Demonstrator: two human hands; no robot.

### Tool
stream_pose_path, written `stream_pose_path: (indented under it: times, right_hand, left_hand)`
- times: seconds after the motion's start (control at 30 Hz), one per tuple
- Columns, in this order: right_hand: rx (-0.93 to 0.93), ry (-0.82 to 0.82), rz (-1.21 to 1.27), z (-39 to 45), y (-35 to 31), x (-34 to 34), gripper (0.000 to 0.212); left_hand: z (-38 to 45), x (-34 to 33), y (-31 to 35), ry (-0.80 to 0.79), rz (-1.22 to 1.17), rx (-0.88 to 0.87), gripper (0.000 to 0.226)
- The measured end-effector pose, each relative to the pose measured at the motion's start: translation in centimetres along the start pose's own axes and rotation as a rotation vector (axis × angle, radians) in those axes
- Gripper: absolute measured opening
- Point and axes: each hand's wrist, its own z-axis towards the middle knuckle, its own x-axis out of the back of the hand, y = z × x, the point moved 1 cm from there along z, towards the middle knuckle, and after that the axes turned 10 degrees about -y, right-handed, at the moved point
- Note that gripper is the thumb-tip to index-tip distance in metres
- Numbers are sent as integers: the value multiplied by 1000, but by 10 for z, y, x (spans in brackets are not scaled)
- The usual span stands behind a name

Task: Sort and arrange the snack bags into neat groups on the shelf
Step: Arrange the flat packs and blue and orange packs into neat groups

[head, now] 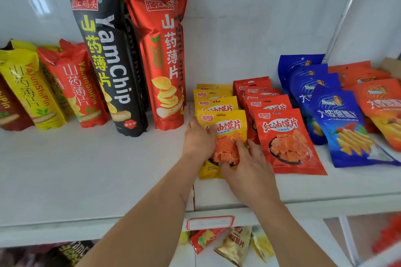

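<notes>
Right hand lies on the lower front of the front yellow bag, fingers curled onto it. Left hand grips the same bag's left edge, thumb across its face. Bag leans at the head of a yellow row on the white shelf. Beside it to the right: red row, then blue bags. Far left: tall black bag and tall red bag, upright against the back wall.

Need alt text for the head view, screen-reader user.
Both hands, left hand and right hand, hold the front yellow snack bag on a white shelf, beside a row of red bags. Tall yam chip bags stand left; blue bags lie right.
</notes>
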Motion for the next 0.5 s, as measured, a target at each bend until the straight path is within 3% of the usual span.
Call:
stream_pose_path:
  times: [0.3, 0.5]
  right_hand:
    - [50, 54, 110, -6, 2, 4, 76]
    - [89, 123, 216, -14, 7, 11, 63]
  left_hand:
    - [-28, 15, 10, 20, -91, 52, 63]
    - [-57, 31, 4, 52, -50, 101, 61]
